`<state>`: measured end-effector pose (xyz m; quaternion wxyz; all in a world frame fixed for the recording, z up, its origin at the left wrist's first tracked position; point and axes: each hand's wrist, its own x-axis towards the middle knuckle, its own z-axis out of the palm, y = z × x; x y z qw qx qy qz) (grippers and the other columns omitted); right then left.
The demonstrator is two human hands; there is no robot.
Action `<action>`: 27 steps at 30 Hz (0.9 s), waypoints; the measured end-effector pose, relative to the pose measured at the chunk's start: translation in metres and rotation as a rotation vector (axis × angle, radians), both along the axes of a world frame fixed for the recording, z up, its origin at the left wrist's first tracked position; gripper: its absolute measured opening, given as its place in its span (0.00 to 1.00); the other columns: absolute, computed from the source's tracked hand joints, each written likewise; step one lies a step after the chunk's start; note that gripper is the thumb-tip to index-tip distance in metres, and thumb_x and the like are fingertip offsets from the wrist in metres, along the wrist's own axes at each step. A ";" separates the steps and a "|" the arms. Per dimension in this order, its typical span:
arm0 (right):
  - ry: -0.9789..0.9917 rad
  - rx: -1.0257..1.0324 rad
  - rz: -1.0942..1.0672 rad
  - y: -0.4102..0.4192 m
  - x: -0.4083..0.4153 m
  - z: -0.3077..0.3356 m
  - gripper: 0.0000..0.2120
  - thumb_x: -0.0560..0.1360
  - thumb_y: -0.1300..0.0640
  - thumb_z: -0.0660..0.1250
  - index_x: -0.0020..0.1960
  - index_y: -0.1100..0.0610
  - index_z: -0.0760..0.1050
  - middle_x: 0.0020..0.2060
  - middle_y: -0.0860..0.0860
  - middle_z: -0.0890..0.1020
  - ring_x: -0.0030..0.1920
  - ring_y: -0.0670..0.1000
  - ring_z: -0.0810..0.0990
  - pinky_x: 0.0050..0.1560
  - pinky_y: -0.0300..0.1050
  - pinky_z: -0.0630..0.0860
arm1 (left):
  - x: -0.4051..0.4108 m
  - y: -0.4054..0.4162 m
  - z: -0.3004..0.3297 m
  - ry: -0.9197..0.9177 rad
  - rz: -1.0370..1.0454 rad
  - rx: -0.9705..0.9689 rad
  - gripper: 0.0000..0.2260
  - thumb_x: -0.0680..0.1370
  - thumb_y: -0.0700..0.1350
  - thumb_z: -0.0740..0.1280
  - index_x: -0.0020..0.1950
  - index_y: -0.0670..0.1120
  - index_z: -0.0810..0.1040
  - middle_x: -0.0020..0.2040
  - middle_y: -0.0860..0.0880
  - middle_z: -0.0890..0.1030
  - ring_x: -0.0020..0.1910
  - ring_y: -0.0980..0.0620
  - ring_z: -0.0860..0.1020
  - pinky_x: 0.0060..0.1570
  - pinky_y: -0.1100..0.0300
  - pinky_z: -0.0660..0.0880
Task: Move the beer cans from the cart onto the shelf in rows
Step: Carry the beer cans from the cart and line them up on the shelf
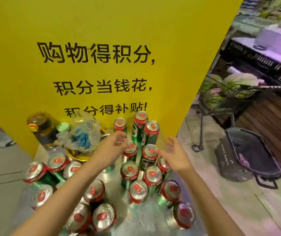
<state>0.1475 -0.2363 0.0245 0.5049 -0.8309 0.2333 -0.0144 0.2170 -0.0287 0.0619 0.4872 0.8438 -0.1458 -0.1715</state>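
Observation:
Several green beer cans with red tops stand on a shiny metal surface (141,217) below a yellow sign. One group (150,174) stands in rows at the right, another group (56,167) sits at the left and front. My left hand (115,144) hovers over a can (130,148) in the middle, fingers loosely curled, holding nothing. My right hand (174,154) hangs with relaxed fingers beside the right row, next to a can (150,151). Neither hand grips a can.
A big yellow sign (93,57) with black writing rises behind the cans. A dark bottle (42,128), a small green cup (63,127) and a crumpled plastic bag (83,135) sit at the back left. A cart with watermelons (230,92) and a dark basket (248,154) stand on the right.

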 end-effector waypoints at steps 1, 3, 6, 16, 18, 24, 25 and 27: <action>-0.009 0.010 0.019 -0.009 0.018 -0.007 0.39 0.71 0.54 0.73 0.75 0.57 0.56 0.69 0.53 0.68 0.67 0.53 0.69 0.66 0.52 0.69 | 0.014 -0.014 -0.006 0.009 0.034 0.009 0.16 0.78 0.44 0.65 0.65 0.47 0.70 0.57 0.49 0.77 0.52 0.53 0.76 0.51 0.58 0.74; -0.042 0.069 0.056 -0.019 0.045 -0.019 0.43 0.70 0.54 0.74 0.75 0.56 0.52 0.67 0.48 0.66 0.68 0.50 0.66 0.69 0.50 0.66 | 0.038 -0.038 -0.018 0.020 0.087 0.036 0.18 0.78 0.43 0.64 0.67 0.43 0.68 0.60 0.45 0.76 0.55 0.51 0.74 0.53 0.57 0.71; -0.083 0.141 0.112 -0.027 0.078 -0.035 0.38 0.67 0.59 0.77 0.70 0.53 0.59 0.58 0.42 0.70 0.58 0.43 0.73 0.57 0.35 0.70 | 0.070 -0.066 -0.034 -0.031 0.134 0.137 0.20 0.77 0.44 0.64 0.68 0.42 0.68 0.60 0.43 0.76 0.55 0.48 0.75 0.47 0.61 0.67; -0.199 0.159 0.154 -0.052 0.110 -0.079 0.28 0.59 0.55 0.81 0.54 0.44 0.73 0.48 0.44 0.83 0.50 0.44 0.82 0.52 0.44 0.78 | 0.114 -0.114 -0.061 0.002 0.195 0.019 0.25 0.74 0.36 0.68 0.69 0.41 0.65 0.58 0.50 0.72 0.58 0.55 0.70 0.46 0.78 0.66; -0.216 0.177 0.135 -0.056 0.108 -0.080 0.28 0.59 0.54 0.81 0.54 0.44 0.74 0.48 0.44 0.83 0.49 0.44 0.82 0.52 0.46 0.79 | 0.117 -0.119 -0.066 0.016 0.182 -0.031 0.27 0.71 0.33 0.69 0.68 0.42 0.65 0.56 0.50 0.73 0.56 0.54 0.72 0.43 0.79 0.67; -0.235 0.098 0.080 -0.064 0.102 -0.076 0.26 0.58 0.53 0.82 0.50 0.42 0.74 0.44 0.39 0.82 0.46 0.36 0.80 0.48 0.37 0.77 | 0.122 -0.126 -0.086 -0.014 0.218 -0.059 0.36 0.66 0.37 0.77 0.69 0.45 0.63 0.59 0.49 0.76 0.57 0.54 0.75 0.53 0.67 0.69; -0.231 0.091 0.084 -0.065 0.101 -0.075 0.26 0.58 0.54 0.82 0.49 0.42 0.73 0.43 0.39 0.82 0.46 0.36 0.80 0.47 0.35 0.76 | 0.122 -0.126 -0.086 -0.039 0.239 -0.045 0.34 0.65 0.39 0.77 0.67 0.45 0.66 0.58 0.49 0.77 0.55 0.54 0.75 0.52 0.67 0.69; -0.227 0.102 0.085 -0.068 0.098 -0.074 0.26 0.58 0.55 0.82 0.50 0.42 0.74 0.43 0.39 0.83 0.46 0.36 0.80 0.48 0.36 0.76 | 0.121 -0.126 -0.086 -0.087 0.283 -0.024 0.31 0.64 0.41 0.79 0.63 0.45 0.70 0.55 0.50 0.78 0.51 0.55 0.76 0.48 0.69 0.69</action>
